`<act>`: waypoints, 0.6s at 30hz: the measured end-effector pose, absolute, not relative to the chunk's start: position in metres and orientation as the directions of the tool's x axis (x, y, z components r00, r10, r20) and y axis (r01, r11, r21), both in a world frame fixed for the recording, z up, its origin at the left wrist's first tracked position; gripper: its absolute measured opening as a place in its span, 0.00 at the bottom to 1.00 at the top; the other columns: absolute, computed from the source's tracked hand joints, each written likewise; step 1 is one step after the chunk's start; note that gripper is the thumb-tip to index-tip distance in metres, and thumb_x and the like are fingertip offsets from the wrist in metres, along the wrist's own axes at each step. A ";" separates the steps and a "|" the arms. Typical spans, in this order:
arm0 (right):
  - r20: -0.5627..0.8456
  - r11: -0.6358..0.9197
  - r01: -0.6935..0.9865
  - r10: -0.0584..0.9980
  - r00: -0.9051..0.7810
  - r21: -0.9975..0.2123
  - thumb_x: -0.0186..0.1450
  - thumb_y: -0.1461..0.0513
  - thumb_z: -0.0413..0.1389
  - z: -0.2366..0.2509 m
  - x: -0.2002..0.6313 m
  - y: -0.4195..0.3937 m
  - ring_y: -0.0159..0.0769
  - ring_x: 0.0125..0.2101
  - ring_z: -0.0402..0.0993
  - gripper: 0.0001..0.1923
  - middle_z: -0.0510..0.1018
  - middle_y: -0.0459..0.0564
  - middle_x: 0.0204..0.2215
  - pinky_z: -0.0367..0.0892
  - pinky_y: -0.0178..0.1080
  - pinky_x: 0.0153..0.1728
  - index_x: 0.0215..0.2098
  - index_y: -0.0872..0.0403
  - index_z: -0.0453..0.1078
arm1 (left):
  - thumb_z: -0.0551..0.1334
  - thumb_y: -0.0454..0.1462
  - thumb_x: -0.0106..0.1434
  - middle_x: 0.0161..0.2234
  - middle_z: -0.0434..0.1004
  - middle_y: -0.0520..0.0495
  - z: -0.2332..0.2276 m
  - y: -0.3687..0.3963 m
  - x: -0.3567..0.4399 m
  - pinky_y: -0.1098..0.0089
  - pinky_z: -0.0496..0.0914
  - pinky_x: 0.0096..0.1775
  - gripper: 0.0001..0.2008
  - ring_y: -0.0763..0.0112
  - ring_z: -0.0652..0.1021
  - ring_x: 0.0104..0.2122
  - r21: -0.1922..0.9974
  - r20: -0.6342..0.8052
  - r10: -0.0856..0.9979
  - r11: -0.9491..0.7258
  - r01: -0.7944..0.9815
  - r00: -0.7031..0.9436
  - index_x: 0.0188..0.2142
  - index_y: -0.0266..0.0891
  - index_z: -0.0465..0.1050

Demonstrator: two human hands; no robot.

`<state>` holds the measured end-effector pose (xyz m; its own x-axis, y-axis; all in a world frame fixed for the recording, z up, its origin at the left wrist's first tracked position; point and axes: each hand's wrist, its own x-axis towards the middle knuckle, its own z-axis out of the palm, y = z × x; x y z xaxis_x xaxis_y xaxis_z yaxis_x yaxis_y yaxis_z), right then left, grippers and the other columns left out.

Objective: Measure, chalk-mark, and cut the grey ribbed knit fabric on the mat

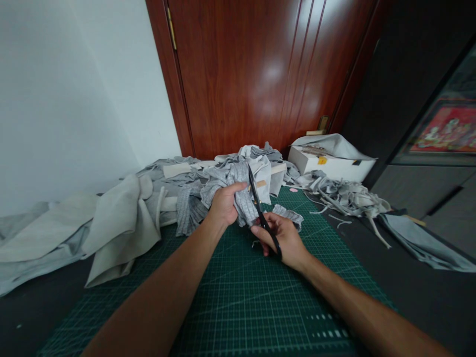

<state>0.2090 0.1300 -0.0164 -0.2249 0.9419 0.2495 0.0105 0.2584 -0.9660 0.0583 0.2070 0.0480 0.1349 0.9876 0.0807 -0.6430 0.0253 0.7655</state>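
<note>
From my head camera, my left hand [223, 204] is closed around a bunched piece of grey ribbed knit fabric [243, 196], held up just above the dark green gridded cutting mat [238, 297] on the black surface [409, 277]. My right hand [284, 238] grips the black-handled scissors [260, 210], fingers through the loops, blades pointing up and away into the fabric just right of my left thumb.

To cut well, I judge I should keep the cloth taut between hand and blades, and keep my left fingers clear of the edge — short, steady snips.

Counted: one pair of scissors, one mat, one white cardboard box [330, 161] far right by the red-brown wooden door [260, 74]. Grey offcuts lie in one heap [167, 198] on the far left and a tangle of strips [345, 196] on the right — too many to count.
</note>
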 end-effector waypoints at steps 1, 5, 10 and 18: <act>0.251 0.259 0.006 0.942 -0.224 -0.966 0.63 0.46 0.67 -0.016 0.209 0.130 0.28 0.12 0.65 0.21 0.70 0.36 0.15 0.61 0.31 0.14 0.38 0.52 0.70 | 0.73 0.30 0.42 0.30 0.86 0.45 0.048 0.206 0.059 0.55 0.80 0.48 0.17 0.51 0.87 0.37 0.769 0.080 0.988 0.023 -0.639 0.132 0.35 0.33 0.80; 0.250 0.255 -0.005 0.943 -0.220 -0.967 0.63 0.46 0.68 -0.016 0.208 0.130 0.29 0.13 0.66 0.21 0.71 0.36 0.16 0.62 0.31 0.14 0.38 0.53 0.71 | 0.71 0.30 0.40 0.29 0.85 0.45 0.048 0.203 0.061 0.53 0.80 0.48 0.17 0.48 0.86 0.38 0.778 0.077 0.989 0.021 -0.628 0.128 0.34 0.34 0.79; 0.237 0.242 0.000 0.950 -0.202 -0.970 0.60 0.46 0.70 -0.013 0.209 0.130 0.30 0.13 0.68 0.21 0.71 0.37 0.15 0.63 0.31 0.15 0.36 0.52 0.71 | 0.70 0.30 0.37 0.30 0.85 0.44 0.046 0.202 0.062 0.52 0.79 0.49 0.18 0.46 0.86 0.40 0.782 0.072 0.988 0.031 -0.622 0.140 0.33 0.34 0.78; 0.223 0.219 -0.040 0.959 -0.175 -0.975 0.57 0.46 0.72 -0.013 0.209 0.131 0.30 0.13 0.68 0.23 0.72 0.36 0.16 0.62 0.31 0.14 0.36 0.51 0.70 | 0.68 0.30 0.36 0.30 0.85 0.45 0.042 0.203 0.061 0.50 0.78 0.49 0.17 0.45 0.86 0.40 0.790 0.057 0.983 0.064 -0.609 0.177 0.31 0.35 0.78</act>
<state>0.2094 0.1308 -0.0135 -0.1751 0.9590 0.2228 -0.0401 0.2191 -0.9749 0.0614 0.2030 0.0416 0.1768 0.9826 0.0569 -0.6093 0.0638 0.7904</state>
